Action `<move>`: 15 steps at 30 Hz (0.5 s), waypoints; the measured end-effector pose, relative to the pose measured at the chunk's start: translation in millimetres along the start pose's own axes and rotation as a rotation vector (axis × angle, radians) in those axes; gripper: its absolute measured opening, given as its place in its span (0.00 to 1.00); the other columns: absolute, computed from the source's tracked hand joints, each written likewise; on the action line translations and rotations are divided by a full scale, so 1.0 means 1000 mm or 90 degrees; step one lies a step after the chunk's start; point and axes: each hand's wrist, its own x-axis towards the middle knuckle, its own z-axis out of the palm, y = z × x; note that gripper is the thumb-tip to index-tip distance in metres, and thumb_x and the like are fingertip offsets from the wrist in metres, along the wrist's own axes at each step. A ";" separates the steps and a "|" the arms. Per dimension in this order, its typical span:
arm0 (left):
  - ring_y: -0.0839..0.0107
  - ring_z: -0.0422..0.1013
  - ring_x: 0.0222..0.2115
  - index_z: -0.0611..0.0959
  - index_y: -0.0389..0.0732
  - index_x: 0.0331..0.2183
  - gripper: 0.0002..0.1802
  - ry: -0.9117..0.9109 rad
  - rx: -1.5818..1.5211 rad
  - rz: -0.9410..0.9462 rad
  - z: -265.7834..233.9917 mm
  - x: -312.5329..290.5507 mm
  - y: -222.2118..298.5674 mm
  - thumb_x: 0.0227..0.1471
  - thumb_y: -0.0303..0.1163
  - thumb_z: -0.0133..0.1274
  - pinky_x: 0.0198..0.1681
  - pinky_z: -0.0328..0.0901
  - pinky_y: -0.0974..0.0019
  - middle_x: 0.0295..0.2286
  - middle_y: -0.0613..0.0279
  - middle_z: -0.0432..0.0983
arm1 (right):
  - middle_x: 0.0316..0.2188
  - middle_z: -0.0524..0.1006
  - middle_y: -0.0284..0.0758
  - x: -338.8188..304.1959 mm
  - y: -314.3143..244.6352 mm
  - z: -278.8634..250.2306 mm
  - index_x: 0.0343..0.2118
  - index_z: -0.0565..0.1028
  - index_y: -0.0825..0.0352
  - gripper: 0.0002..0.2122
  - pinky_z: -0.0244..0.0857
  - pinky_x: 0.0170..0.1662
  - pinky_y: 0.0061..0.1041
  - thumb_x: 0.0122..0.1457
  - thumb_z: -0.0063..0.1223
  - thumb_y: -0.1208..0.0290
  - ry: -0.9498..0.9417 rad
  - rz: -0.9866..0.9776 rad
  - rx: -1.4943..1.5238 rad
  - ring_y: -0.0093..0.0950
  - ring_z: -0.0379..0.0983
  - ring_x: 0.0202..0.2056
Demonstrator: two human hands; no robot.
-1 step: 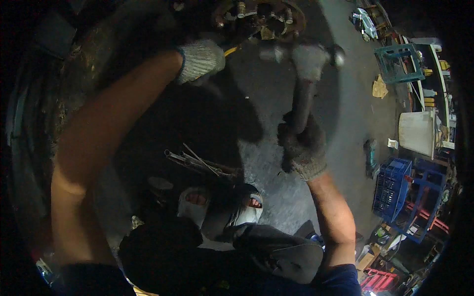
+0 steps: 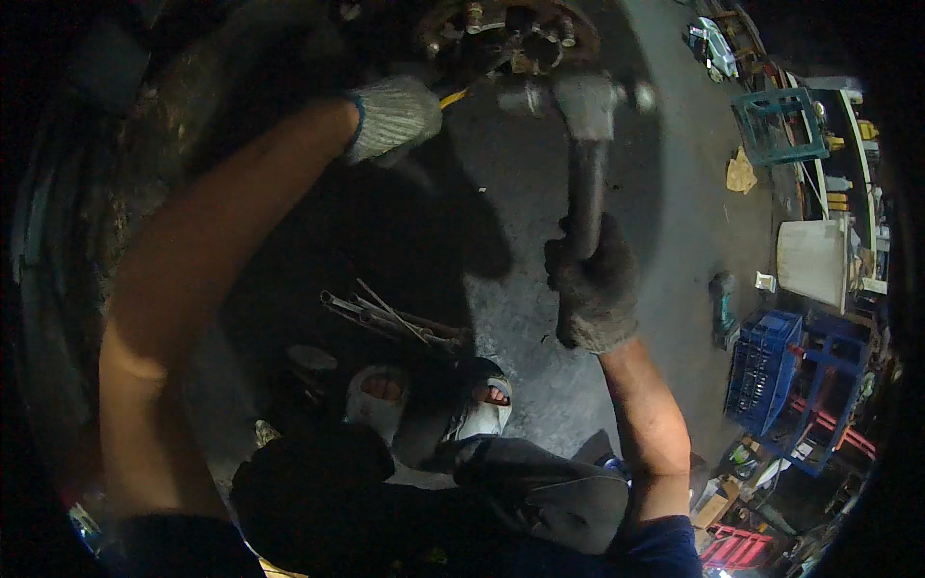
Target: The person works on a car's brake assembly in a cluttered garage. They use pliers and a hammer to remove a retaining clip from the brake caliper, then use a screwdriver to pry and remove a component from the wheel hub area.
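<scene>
A round rusty wheel hub or brake part [image 2: 491, 17] with upright studs lies at the top edge. Just below and left of it, my left hand [image 2: 397, 118], in a pale knit glove, is closed around a thin tool with a yellow part [image 2: 453, 98]. The tool slants up toward the hub; its kind is unclear, and I cannot tell whether its tip touches. In a darker, dirty glove, my right hand [image 2: 597, 289] grips the handle of a heavy hammer [image 2: 586, 111]. Its blurred head hangs right of the yellow tool, apart from it.
Several metal tubes and rods [image 2: 385, 318] lie on the dark floor in front of my sandalled feet. Along the right stand a green crate [image 2: 819, 125], a white bin [image 2: 811, 258], a blue crate [image 2: 761, 376] and a cluttered shelf. A dark green tool [image 2: 723, 306] lies near them.
The hammer has shifted slightly left and upward in my right hand. My left hand and the yellow tool have barely moved.
</scene>
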 end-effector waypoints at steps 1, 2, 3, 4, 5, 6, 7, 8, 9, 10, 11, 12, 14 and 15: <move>0.61 0.78 0.23 0.85 0.37 0.30 0.06 -0.017 -0.067 -0.096 0.000 -0.002 0.006 0.51 0.29 0.58 0.27 0.73 0.58 0.23 0.53 0.80 | 0.33 0.78 0.36 0.001 -0.011 0.001 0.44 0.72 0.68 0.16 0.72 0.38 0.32 0.55 0.65 0.74 -0.005 0.049 -0.023 0.30 0.77 0.35; 0.61 0.78 0.23 0.85 0.36 0.30 0.07 -0.020 -0.171 -0.139 -0.001 -0.004 0.009 0.52 0.30 0.57 0.26 0.73 0.58 0.23 0.53 0.80 | 0.34 0.78 0.36 -0.002 -0.019 -0.001 0.44 0.73 0.68 0.16 0.72 0.37 0.33 0.55 0.65 0.74 -0.008 0.099 -0.045 0.31 0.77 0.35; 0.62 0.78 0.22 0.86 0.36 0.31 0.08 -0.024 -0.282 -0.162 -0.003 -0.007 0.011 0.54 0.31 0.57 0.26 0.72 0.58 0.23 0.52 0.80 | 0.35 0.78 0.36 -0.004 -0.024 -0.004 0.44 0.73 0.68 0.15 0.72 0.38 0.33 0.55 0.65 0.74 -0.032 0.130 0.026 0.31 0.77 0.35; 0.65 0.75 0.20 0.85 0.35 0.29 0.09 -0.011 -0.179 -0.095 -0.004 -0.008 0.012 0.54 0.31 0.57 0.24 0.70 0.59 0.21 0.56 0.78 | 0.35 0.79 0.36 -0.009 -0.029 -0.009 0.43 0.73 0.68 0.15 0.72 0.38 0.33 0.56 0.65 0.73 -0.056 0.160 0.098 0.31 0.77 0.35; 0.68 0.73 0.19 0.84 0.35 0.27 0.10 0.000 -0.083 -0.009 -0.006 -0.008 0.012 0.54 0.31 0.56 0.22 0.68 0.60 0.19 0.59 0.75 | 0.36 0.79 0.37 -0.013 -0.030 -0.012 0.43 0.74 0.68 0.14 0.72 0.38 0.33 0.56 0.65 0.73 -0.100 0.172 0.177 0.31 0.77 0.35; 0.69 0.72 0.18 0.83 0.35 0.26 0.10 0.016 -0.039 0.057 -0.007 -0.013 0.009 0.54 0.31 0.56 0.22 0.67 0.61 0.18 0.61 0.74 | 0.35 0.79 0.36 -0.012 -0.028 -0.013 0.44 0.74 0.69 0.14 0.72 0.39 0.32 0.56 0.65 0.74 -0.124 0.167 0.248 0.29 0.76 0.34; 0.71 0.70 0.17 0.83 0.35 0.25 0.10 0.037 0.007 0.121 -0.007 -0.014 0.008 0.54 0.31 0.56 0.21 0.66 0.61 0.17 0.63 0.72 | 0.35 0.78 0.36 -0.013 -0.026 -0.016 0.44 0.74 0.69 0.14 0.71 0.39 0.31 0.57 0.64 0.75 -0.166 0.139 0.324 0.28 0.75 0.34; 0.71 0.70 0.17 0.83 0.35 0.26 0.09 0.066 0.005 0.166 -0.008 -0.016 0.006 0.54 0.31 0.55 0.21 0.66 0.61 0.17 0.63 0.72 | 0.35 0.78 0.36 -0.015 -0.024 -0.015 0.45 0.73 0.69 0.14 0.71 0.40 0.30 0.57 0.64 0.75 -0.157 0.104 0.354 0.27 0.75 0.35; 0.69 0.71 0.18 0.83 0.35 0.27 0.09 0.035 0.024 0.108 -0.008 -0.014 0.005 0.54 0.31 0.55 0.22 0.67 0.61 0.19 0.61 0.73 | 0.34 0.78 0.36 -0.014 -0.021 -0.015 0.46 0.73 0.70 0.14 0.70 0.41 0.29 0.58 0.63 0.76 -0.127 0.051 0.275 0.26 0.74 0.35; 0.67 0.72 0.19 0.84 0.35 0.29 0.09 0.052 -0.028 0.122 -0.008 -0.015 0.004 0.55 0.31 0.54 0.23 0.68 0.60 0.20 0.59 0.75 | 0.34 0.78 0.36 -0.016 -0.019 -0.012 0.46 0.73 0.70 0.14 0.70 0.41 0.29 0.58 0.63 0.77 -0.048 -0.005 0.152 0.26 0.74 0.35; 0.63 0.75 0.22 0.85 0.35 0.31 0.10 0.006 -0.066 0.029 -0.007 -0.012 0.006 0.57 0.31 0.54 0.25 0.70 0.59 0.23 0.55 0.78 | 0.34 0.77 0.37 -0.015 -0.017 -0.009 0.47 0.73 0.71 0.14 0.69 0.42 0.28 0.59 0.62 0.77 0.027 -0.026 0.008 0.25 0.73 0.36; 0.59 0.78 0.25 0.86 0.35 0.33 0.12 -0.033 -0.122 -0.023 -0.005 -0.010 0.008 0.59 0.32 0.53 0.28 0.72 0.58 0.26 0.51 0.81 | 0.34 0.77 0.36 -0.012 -0.016 -0.009 0.48 0.73 0.71 0.15 0.69 0.42 0.28 0.59 0.62 0.77 0.074 -0.094 0.040 0.25 0.73 0.36; 0.60 0.77 0.25 0.86 0.35 0.33 0.11 0.006 0.030 0.049 -0.003 -0.009 0.011 0.58 0.31 0.52 0.28 0.71 0.58 0.25 0.53 0.80 | 0.35 0.77 0.35 -0.003 -0.017 -0.009 0.50 0.72 0.71 0.15 0.69 0.43 0.28 0.60 0.61 0.77 0.162 -0.167 0.057 0.26 0.73 0.38; 0.60 0.77 0.24 0.86 0.35 0.33 0.11 0.013 0.054 0.071 -0.003 -0.009 0.012 0.58 0.30 0.52 0.27 0.71 0.58 0.24 0.53 0.79 | 0.34 0.77 0.34 0.003 -0.016 -0.008 0.50 0.71 0.70 0.15 0.68 0.38 0.25 0.62 0.60 0.75 0.154 -0.174 0.014 0.24 0.73 0.34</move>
